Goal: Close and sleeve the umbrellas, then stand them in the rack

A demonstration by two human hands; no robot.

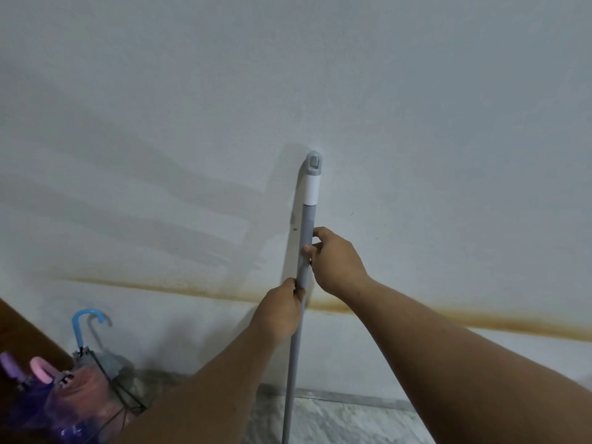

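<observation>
A long grey pole (306,225) with a white collar and a grey hanging cap leans upright against the white wall. My left hand (282,310) grips the pole lower down and my right hand (336,261) holds it just above, fingers curled round the shaft. At the bottom left stands a black wire rack (123,392) holding closed umbrellas in clear sleeves: one with a blue hooked handle (84,325), one with a pink handle (41,370), one with a purple handle (9,363). The pole's lower end runs out of view.
The white wall (320,91) fills most of the view, with a brown stain line across it. A marbled floor (346,421) shows at the bottom. A dark wooden surface (28,334) borders the rack on the left.
</observation>
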